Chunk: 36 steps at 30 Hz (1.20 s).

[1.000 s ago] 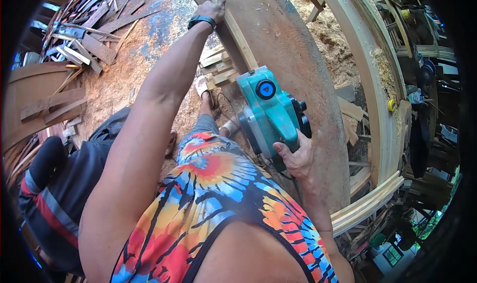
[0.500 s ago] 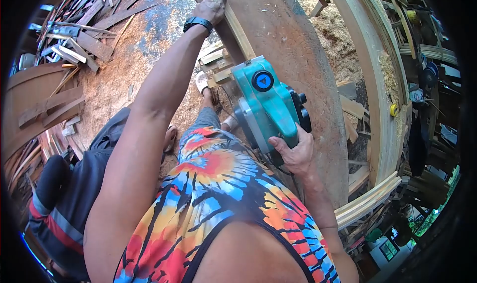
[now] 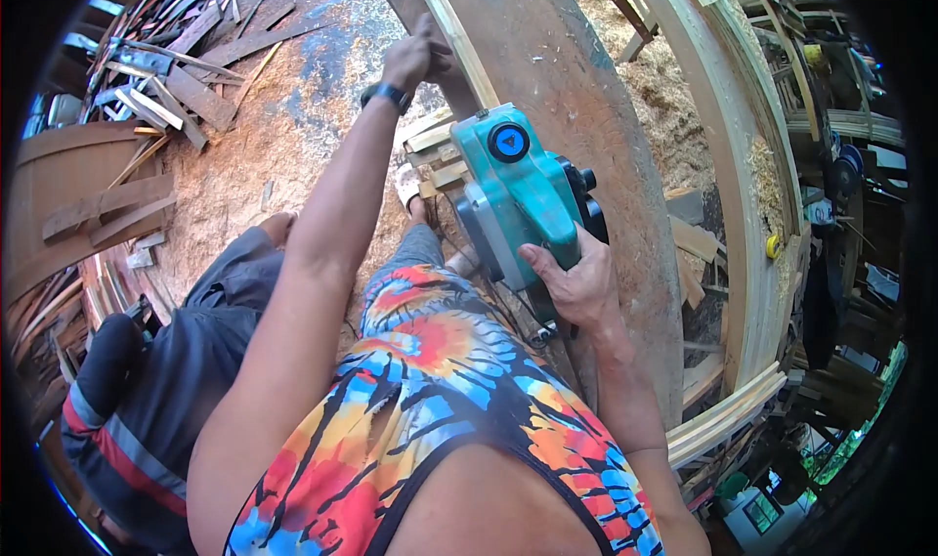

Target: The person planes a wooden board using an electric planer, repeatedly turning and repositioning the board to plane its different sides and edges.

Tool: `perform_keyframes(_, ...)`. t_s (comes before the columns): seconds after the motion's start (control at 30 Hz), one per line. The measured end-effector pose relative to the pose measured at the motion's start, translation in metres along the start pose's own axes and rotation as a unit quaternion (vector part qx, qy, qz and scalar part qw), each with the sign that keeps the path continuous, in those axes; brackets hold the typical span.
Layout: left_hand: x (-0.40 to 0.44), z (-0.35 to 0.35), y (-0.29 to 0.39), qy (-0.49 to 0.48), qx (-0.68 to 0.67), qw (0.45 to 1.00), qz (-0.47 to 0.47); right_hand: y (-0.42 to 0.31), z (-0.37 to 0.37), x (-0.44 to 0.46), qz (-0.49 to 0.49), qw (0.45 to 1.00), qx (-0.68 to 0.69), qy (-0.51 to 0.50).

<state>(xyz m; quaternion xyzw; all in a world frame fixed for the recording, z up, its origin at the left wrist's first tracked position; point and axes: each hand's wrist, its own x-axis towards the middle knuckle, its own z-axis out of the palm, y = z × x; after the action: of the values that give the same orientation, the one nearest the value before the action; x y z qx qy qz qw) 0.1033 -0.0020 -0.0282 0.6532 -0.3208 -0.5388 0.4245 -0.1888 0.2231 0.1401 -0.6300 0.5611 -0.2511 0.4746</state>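
Observation:
My right hand (image 3: 575, 280) is wrapped around the rear handle of a teal electric hand planer (image 3: 518, 180). The planer sits over the near end of a long, narrow wooden strip (image 3: 454, 38), which lies lengthwise along the brown workbench (image 3: 576, 77). Beside the strip's left edge is my left hand (image 3: 412, 60), thumb raised and fingers stretched out toward the wood. Whether those fingertips touch the strip I cannot tell. The planer hides its own sole and the strip's near end.
Another person in dark clothes (image 3: 147, 409) is bent low at my left. Short wood blocks (image 3: 440, 150) are stacked below the bench's left side. Scrap boards (image 3: 191, 97) and shavings cover the ground. A long pale beam (image 3: 699, 116) with a yellow tape measure (image 3: 773, 246) stands at right.
The planer and my right hand have moved slightly forward along the strip. My left hand has come off the strip's top to its left side and a little nearer.

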Motion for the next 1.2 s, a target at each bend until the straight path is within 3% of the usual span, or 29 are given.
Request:
perform_keyframes(0.03, -0.003, -0.007, -0.014, 0.004, -0.15, 0.989, -0.017, -0.002, 0.001, 0.007, 0.0, 1.0, 0.0, 0.001)
perform_keyframes(0.13, -0.001, -0.017, -0.107, 0.118, -0.129, 0.982, -0.075, -0.002, 0.007, 0.031, -0.006, 1.0, -0.003, -0.006)
perform_keyframes(0.17, -0.022, -0.01, -0.124, 0.026, 0.096, 0.995, -0.031, -0.006, 0.009, 0.038, -0.009, 1.0, 0.004, -0.003)
perform_keyframes(0.2, -0.042, -0.002, -0.139, -0.034, 0.4, 0.914, 0.053, -0.013, 0.011, 0.045, -0.011, 1.0, 0.01, -0.001)
perform_keyframes(0.23, -0.064, 0.005, -0.154, -0.05, 0.577, 0.8, 0.154, -0.017, 0.012, 0.052, -0.014, 1.0, 0.016, 0.001)
perform_keyframes(0.27, -0.101, 0.012, -0.144, -0.104, 0.187, 0.977, -0.008, -0.016, 0.013, 0.059, -0.005, 1.0, 0.019, -0.005)
perform_keyframes(0.3, -0.122, 0.033, -0.174, -0.053, 0.019, 0.998, 0.019, -0.017, 0.015, 0.066, -0.009, 1.0, 0.017, -0.005)
perform_keyframes(0.37, -0.154, 0.047, -0.174, -0.243, -0.085, 0.966, -0.034, -0.019, 0.017, 0.08, -0.02, 1.0, 0.012, -0.006)
perform_keyframes(0.43, -0.183, 0.067, -0.193, -0.274, 0.04, 0.959, 0.056, -0.023, 0.02, 0.095, -0.022, 1.0, 0.013, -0.008)
perform_keyframes(0.47, -0.175, 0.08, -0.241, -0.321, 0.082, 0.943, 0.03, -0.026, 0.021, 0.102, -0.025, 1.0, 0.013, -0.01)
perform_keyframes(0.5, -0.192, 0.079, -0.192, -0.38, 0.128, 0.916, 0.023, -0.03, 0.022, 0.109, -0.028, 0.999, 0.015, -0.013)
perform_keyframes(0.53, -0.192, 0.082, -0.197, -0.454, 0.115, 0.879, -0.094, -0.034, 0.023, 0.116, -0.021, 1.0, 0.008, -0.017)
perform_keyframes(0.63, -0.206, 0.083, -0.194, -0.494, 0.156, 0.855, 0.013, -0.048, 0.027, 0.135, -0.011, 0.999, -0.017, -0.029)
perform_keyframes(0.7, -0.198, 0.08, -0.197, -0.543, 0.167, 0.823, 0.007, -0.056, 0.029, 0.148, -0.014, 0.999, -0.04, -0.032)
perform_keyframes(0.8, -0.178, 0.063, -0.213, -0.451, 0.288, 0.845, 0.02, -0.057, 0.036, 0.171, -0.027, 0.998, -0.047, -0.033)
perform_keyframes(0.87, -0.171, 0.042, -0.18, -0.374, 0.366, 0.852, 0.03, -0.062, 0.039, 0.186, -0.029, 0.998, -0.024, -0.046)
perform_keyframes(0.97, -0.147, 0.019, -0.221, -0.196, 0.35, 0.914, 0.061, -0.073, 0.045, 0.213, -0.035, 0.998, -0.033, -0.051)
perform_keyframes(1.0, -0.135, 0.013, -0.216, -0.207, 0.29, 0.934, 0.006, -0.077, 0.046, 0.223, -0.037, 0.997, -0.043, -0.051)
perform_keyframes(1.1, -0.122, 0.001, -0.2, -0.062, 0.223, 0.973, -0.027, -0.079, 0.056, 0.255, -0.049, 0.997, -0.025, -0.049)
perform_keyframes(1.13, -0.121, -0.004, -0.182, -0.014, 0.18, 0.984, 0.003, -0.082, 0.059, 0.265, -0.061, 0.996, -0.048, -0.041)
perform_keyframes(1.2, -0.114, -0.004, -0.155, 0.061, 0.06, 0.989, -0.123, -0.085, 0.065, 0.287, -0.058, 0.996, -0.049, -0.043)
